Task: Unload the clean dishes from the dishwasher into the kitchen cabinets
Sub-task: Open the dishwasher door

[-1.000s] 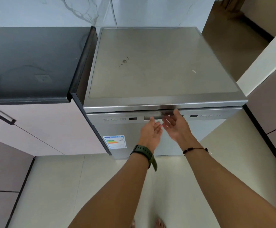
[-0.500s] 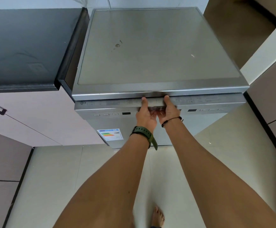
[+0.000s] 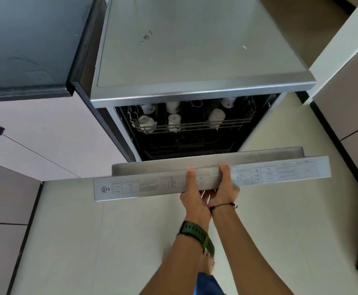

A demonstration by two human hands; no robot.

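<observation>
**Door half down, cups straight behind it**

We've got both hands on the dishwasher door (image 3: 212,179), left hand (image 3: 192,195) and right hand (image 3: 224,188) each with a closed grip on its top edge. The white cups (image 3: 175,122) sit in the upper rack (image 3: 195,124), straight ahead beyond the door, roughly equally near both hands.

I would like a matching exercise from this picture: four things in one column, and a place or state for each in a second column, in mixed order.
Things:
1. dishwasher door
2. white cups
3. green watch
4. black cord bracelet

Places or states:
A. on the left wrist
B. pulled partly open, gripped at its top edge by the left hand and right hand
C. on the right wrist
D. upside down in the upper rack

Pairs: 1-B, 2-D, 3-A, 4-C
</observation>
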